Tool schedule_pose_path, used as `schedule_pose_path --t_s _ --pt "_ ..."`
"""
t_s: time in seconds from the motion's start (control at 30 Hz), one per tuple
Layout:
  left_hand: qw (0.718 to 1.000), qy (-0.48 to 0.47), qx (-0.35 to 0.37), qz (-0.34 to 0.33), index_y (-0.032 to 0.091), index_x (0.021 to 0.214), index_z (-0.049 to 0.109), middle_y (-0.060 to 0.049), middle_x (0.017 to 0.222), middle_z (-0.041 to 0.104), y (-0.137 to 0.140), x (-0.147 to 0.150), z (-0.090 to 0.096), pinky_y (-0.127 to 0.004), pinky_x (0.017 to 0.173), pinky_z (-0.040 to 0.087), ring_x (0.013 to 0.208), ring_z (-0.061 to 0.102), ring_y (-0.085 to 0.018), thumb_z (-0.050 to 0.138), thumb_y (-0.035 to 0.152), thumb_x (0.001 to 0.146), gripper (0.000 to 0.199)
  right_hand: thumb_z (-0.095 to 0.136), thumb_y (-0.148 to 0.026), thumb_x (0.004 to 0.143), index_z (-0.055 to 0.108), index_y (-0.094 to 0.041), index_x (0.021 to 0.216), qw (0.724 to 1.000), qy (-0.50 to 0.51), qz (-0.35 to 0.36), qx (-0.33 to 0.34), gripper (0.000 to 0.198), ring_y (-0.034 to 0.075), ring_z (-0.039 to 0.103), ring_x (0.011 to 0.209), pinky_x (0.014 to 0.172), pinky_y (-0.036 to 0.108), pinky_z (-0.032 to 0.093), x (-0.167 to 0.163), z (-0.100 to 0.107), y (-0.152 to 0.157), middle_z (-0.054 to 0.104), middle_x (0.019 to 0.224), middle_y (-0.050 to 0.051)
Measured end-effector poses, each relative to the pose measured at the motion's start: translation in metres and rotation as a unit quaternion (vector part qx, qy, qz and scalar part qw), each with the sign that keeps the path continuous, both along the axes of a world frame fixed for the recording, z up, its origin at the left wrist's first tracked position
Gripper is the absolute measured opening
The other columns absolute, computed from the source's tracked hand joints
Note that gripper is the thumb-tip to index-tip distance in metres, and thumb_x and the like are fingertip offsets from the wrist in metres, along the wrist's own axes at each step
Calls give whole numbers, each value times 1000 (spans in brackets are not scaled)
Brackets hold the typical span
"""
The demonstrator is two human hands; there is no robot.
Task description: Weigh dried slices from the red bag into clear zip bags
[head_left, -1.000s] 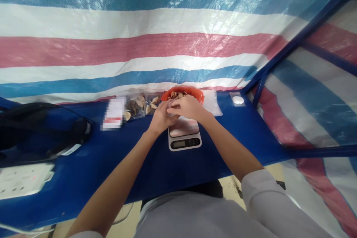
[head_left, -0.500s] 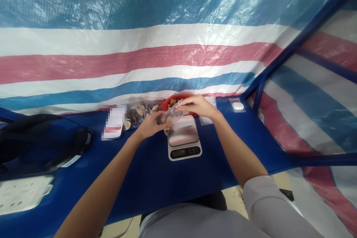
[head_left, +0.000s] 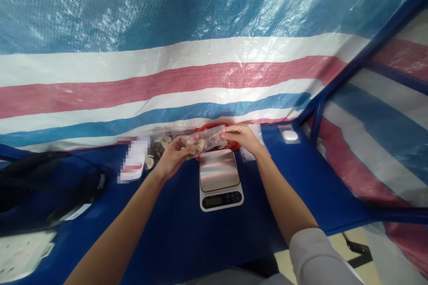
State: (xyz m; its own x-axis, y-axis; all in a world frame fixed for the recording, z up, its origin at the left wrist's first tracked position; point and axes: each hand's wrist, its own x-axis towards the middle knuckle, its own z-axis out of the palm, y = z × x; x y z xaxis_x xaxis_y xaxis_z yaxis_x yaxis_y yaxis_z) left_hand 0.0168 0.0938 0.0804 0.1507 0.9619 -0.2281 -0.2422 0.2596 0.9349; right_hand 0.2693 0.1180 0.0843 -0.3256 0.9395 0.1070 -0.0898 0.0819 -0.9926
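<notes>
A clear plastic bag (head_left: 209, 137) with pale dried pieces inside is stretched between my two hands, above the far edge of a kitchen scale. My left hand (head_left: 174, 156) is closed around the bag's filled end. With thumb and fingertips, my right hand (head_left: 242, 136) pinches the bag's other end. Below them the kitchen scale (head_left: 220, 173) has a bare metal plate and a dark display. A red-orange container (head_left: 234, 144) stands behind the bag, mostly hidden by it. More bagged dried slices (head_left: 162, 144) lie just left of my left hand.
To the left are a blurred-out printed packet (head_left: 135, 160), a black headset-like object (head_left: 76, 187) and a white power strip (head_left: 25, 254). On the right, a flat clear bag (head_left: 249, 153) and a white round item (head_left: 290, 135) lie on the blue table (head_left: 284, 187). Striped sheeting rises behind.
The bag has gone from slanting over the scale plate to lying nearly level behind it, baring the plate. Both hands still hold it. The view has tilted slightly upward.
</notes>
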Motion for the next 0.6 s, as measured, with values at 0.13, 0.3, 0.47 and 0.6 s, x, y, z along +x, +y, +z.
schedule_pose_path --t_s 0.13,0.3,0.47,0.6 --pt "999 30 28 17 17 95 66 -1 90 75 10 -1 7 -24 72 58 78 72 -15 97 30 53 53 88 -45 63 81 -21 87 992 69 -79 -67 35 14 68 67 73 31 59 3 -14 11 77 81 1" --pt "988 120 93 1 19 98 67 0 94 74 24 -6 16 -25 74 58 81 71 -16 95 35 56 53 84 -51 66 80 -19 92 982 81 -139 -99 41 20 73 83 71 30 60 4 -17 23 78 88 5" --pt "966 214 143 -36 21 100 67 -3 95 75 38 0 30 -36 79 61 86 72 -23 93 44 57 56 79 -52 72 78 -20 103 985 50 -142 -83 45 23 72 93 75 33 61 0 -14 27 78 98 6" --pt "943 264 179 -92 20 106 67 -6 98 75 49 5 37 -38 82 60 90 73 -25 87 45 66 51 78 -47 73 76 -19 104 985 43 -152 -72 42 22 72 93 78 33 61 2 -20 31 78 99 7"
